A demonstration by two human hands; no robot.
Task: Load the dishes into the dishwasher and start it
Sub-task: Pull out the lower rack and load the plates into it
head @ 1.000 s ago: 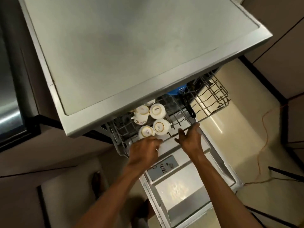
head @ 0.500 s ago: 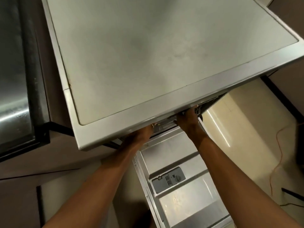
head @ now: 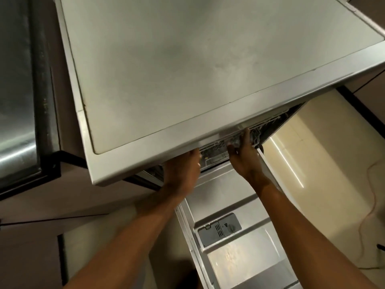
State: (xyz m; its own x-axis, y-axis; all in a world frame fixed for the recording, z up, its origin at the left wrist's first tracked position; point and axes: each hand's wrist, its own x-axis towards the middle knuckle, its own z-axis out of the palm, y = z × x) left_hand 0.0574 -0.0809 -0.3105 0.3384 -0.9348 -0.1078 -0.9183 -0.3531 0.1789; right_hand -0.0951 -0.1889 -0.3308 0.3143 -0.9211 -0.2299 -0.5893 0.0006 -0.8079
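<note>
I look down on the dishwasher's grey top (head: 187,69). Its door (head: 229,195) lies open and flat below, and the detergent dispenser (head: 219,229) faces up. Only the front of the upper wire rack (head: 216,148) shows under the top's front lip. The cups on it are hidden. My right hand (head: 244,157) has its fingers curled on the rack's front edge. To its left, my left hand (head: 183,170) reaches under the lip, where its fingertips are out of sight.
A shiny steel appliance (head: 18,101) with a dark frame stands at the left. On the cream floor (head: 312,153) at the right, an orange cable (head: 373,201) trails. Brown cabinet fronts (head: 52,207) sit lower left.
The upper rack with its cups has slid back into the dishwasher, and both hands followed its front edge inward. The cups have gone from view under the top.
</note>
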